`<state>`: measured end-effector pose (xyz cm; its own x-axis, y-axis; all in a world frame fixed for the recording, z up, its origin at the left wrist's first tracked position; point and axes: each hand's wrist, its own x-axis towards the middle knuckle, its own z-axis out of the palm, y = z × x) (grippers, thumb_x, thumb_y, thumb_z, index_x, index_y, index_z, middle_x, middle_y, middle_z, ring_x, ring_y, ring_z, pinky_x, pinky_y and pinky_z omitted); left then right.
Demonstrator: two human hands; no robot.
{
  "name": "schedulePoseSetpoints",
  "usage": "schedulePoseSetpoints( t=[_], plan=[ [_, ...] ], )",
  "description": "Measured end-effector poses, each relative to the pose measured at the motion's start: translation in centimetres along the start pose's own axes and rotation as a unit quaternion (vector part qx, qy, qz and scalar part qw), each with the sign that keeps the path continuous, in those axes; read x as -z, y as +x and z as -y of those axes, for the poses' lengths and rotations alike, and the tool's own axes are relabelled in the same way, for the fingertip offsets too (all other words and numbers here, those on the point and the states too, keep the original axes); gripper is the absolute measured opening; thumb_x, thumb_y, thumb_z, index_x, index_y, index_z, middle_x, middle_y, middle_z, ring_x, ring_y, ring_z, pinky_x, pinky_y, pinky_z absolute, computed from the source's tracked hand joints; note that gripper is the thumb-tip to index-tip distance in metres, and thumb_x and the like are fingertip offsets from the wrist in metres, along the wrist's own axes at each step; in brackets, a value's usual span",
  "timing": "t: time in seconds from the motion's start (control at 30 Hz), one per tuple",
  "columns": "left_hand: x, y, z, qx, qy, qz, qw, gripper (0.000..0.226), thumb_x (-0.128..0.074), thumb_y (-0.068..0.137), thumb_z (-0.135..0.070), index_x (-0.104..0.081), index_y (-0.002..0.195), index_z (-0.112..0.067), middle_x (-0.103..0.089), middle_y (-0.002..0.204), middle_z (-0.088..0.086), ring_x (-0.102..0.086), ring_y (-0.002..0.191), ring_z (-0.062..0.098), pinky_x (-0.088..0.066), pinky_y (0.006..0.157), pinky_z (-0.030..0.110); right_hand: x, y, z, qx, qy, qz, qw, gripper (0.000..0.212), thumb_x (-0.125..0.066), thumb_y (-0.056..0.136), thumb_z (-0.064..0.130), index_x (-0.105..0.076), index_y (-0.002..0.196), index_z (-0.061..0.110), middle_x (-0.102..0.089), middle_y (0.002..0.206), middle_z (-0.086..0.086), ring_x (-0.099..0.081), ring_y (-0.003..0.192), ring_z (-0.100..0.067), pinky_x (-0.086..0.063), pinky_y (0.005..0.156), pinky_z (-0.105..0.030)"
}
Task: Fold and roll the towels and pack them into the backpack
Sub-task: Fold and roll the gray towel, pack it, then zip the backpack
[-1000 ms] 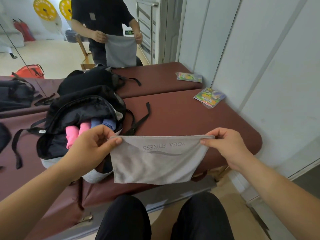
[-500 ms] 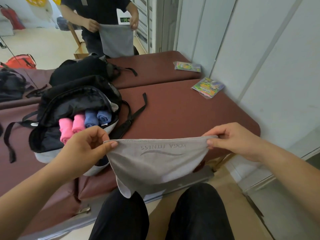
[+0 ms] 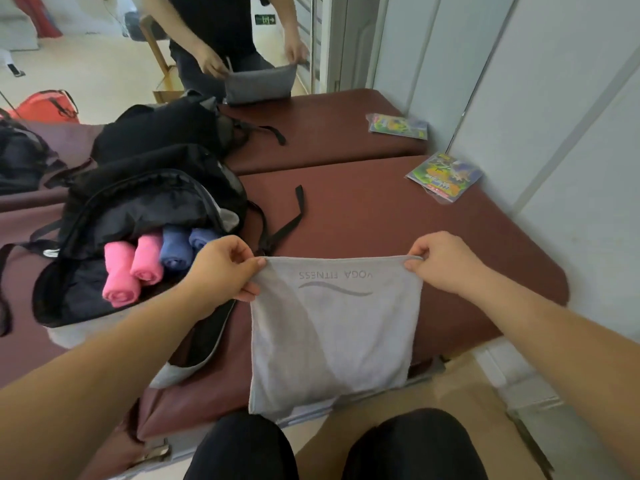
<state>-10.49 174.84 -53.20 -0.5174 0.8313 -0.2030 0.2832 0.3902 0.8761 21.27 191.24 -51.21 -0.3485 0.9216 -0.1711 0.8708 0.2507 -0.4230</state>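
Left hand (image 3: 221,268), right hand (image 3: 438,263), towel (image 3: 329,334) between

Both forearms reach forward; left hand (image 3: 221,268) pinches one top corner of the towel (image 3: 329,341); right hand (image 3: 440,261) pinches the other

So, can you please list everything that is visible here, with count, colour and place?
grey towel: one, grey with printed letters, held by its top corners over the table's near edge
backpack: one, black, open, on the table's left part
pink towels: two, pink, rolled, inside the backpack
blue towels: two, blue, rolled, inside the backpack, right of the pink ones
packet: one, colourful, on the table's far right part
table: one, dark red, padded
mirror: one, behind the table
legs: two, black trousers, bottom of view
left hand: one, pinches the towel's left corner
right hand: one, pinches the towel's right corner
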Motion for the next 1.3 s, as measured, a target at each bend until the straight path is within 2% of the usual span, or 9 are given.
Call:
schedulePoseSetpoints(
  t=[0.13, 0.27, 0.47, 0.57, 0.67, 0.8, 1.03, 1.17, 1.3],
  plan=[
    [-2.8, 5.2, 2.1, 0.034, -0.039, -0.036, 0.998, 0.023, -0.072, 0.095, -0.019, -0.055, 0.096, -0.003, -0.070, 0.090, 0.029, -0.077, 0.068, 0.032, -0.065, 0.068, 0.051, -4.6, 4.7, -0.3, -0.137, 0.238, 0.003, 0.962, 0.009, -0.066, 0.095, 0.017, -0.067, 0.091, 0.008, -0.065, 0.059, -0.011, -0.064, 0.046, -0.026, -0.051, 0.043, -0.030],
    [-4.1, 9.1, 2.7, 0.038, -0.041, -0.064, 0.996, 0.027, -0.071, 0.096, -0.021, -0.057, 0.102, 0.002, -0.073, 0.089, 0.024, -0.078, 0.074, 0.025, -0.066, 0.073, 0.046, -6.5, 8.4, 0.5, -0.174, 0.393, -0.030, 0.903, 0.008, -0.065, 0.098, 0.010, -0.063, 0.105, 0.008, -0.071, 0.089, -0.023, -0.067, 0.059, -0.024, -0.058, 0.050, -0.029],
    [-4.8, 9.7, 5.6, -0.012, 0.060, -0.016, 0.998, 0.037, -0.071, 0.091, -0.016, -0.054, 0.123, -0.020, -0.062, 0.111, -0.002, -0.062, 0.094, 0.010, -0.054, 0.076, 0.017, -9.0, 9.6, -0.3, -0.076, 0.393, 0.000, 0.916, 0.076, -0.067, 0.096, 0.008, -0.033, 0.159, 0.034, -0.062, 0.120, 0.000, -0.067, 0.102, -0.016, -0.059, 0.089, -0.037],
    [-5.3, 6.2, 7.9, -0.149, 0.142, 0.011, 0.978, 0.046, -0.072, 0.086, -0.012, -0.056, 0.129, -0.019, -0.053, 0.127, -0.001, -0.062, 0.105, 0.013, -0.058, 0.086, 0.034, -11.2, 6.5, -1.6, 0.009, 0.222, -0.058, 0.973, 0.041, -0.068, 0.094, 0.017, -0.062, 0.132, 0.031, -0.063, 0.107, 0.005, -0.063, 0.089, -0.011, -0.058, 0.090, -0.042],
    [-6.5, 1.4, 9.1, -0.260, 0.267, 0.098, 0.923, 0.027, -0.073, 0.085, -0.035, -0.066, 0.108, -0.023, -0.056, 0.112, -0.005, -0.060, 0.097, 0.014, -0.054, 0.087, 0.037, -11.7, 3.5, -3.3, 0.075, 0.013, 0.015, 0.997, 0.009, -0.071, 0.088, 0.031, -0.067, 0.094, 0.036, -0.058, 0.094, 0.013, -0.060, 0.091, -0.010, -0.055, 0.084, -0.038],
    [-8.5, -2.1, 10.4, -0.240, 0.444, 0.193, 0.841, 0.038, -0.057, 0.084, -0.046, -0.061, 0.114, -0.023, -0.052, 0.123, -0.003, -0.052, 0.109, 0.020, -0.052, 0.093, 0.040, -10.7, 0.5, -5.6, 0.108, -0.125, 0.099, 0.981, 0.026, -0.065, 0.084, 0.037, -0.065, 0.110, 0.035, -0.053, 0.106, 0.015, -0.053, 0.105, -0.017, -0.050, 0.089, -0.037],
    [-9.1, -3.7, 11.1, -0.233, 0.456, 0.146, 0.847, 0.026, -0.050, 0.086, -0.010, -0.063, 0.108, -0.014, -0.058, 0.126, 0.004, -0.057, 0.111, 0.027, -0.055, 0.084, 0.042, -11.2, -2.5, -6.8, 0.180, -0.239, 0.048, 0.953, 0.037, -0.054, 0.096, 0.017, -0.054, 0.131, 0.028, -0.054, 0.124, 0.007, -0.049, 0.113, -0.017, -0.049, 0.090, -0.030],
    [-7.0, -5.6, 9.9, -0.214, 0.360, 0.143, 0.897, 0.005, -0.045, 0.079, -0.028, -0.048, 0.078, -0.024, -0.059, 0.089, -0.003, -0.057, 0.088, 0.020, -0.050, 0.074, 0.037, -10.5, -4.6, -7.6, 0.192, -0.186, 0.002, 0.964, 0.012, -0.057, 0.088, 0.027, -0.066, 0.094, 0.022, -0.052, 0.099, 0.011, -0.049, 0.096, -0.012, -0.045, 0.075, -0.023],
    [-4.1, -7.9, 9.1, -0.119, 0.219, 0.149, 0.957, 0.018, -0.046, 0.075, -0.042, -0.057, 0.081, -0.029, -0.066, 0.074, -0.005, -0.061, 0.070, 0.010, -0.051, 0.069, 0.034, -8.2, -6.9, -8.6, 0.145, -0.024, 0.086, 0.985, 0.018, -0.069, 0.083, 0.022, -0.057, 0.070, 0.022, -0.064, 0.101, 0.014, -0.058, 0.104, -0.006, -0.051, 0.090, -0.024]
  ],
)
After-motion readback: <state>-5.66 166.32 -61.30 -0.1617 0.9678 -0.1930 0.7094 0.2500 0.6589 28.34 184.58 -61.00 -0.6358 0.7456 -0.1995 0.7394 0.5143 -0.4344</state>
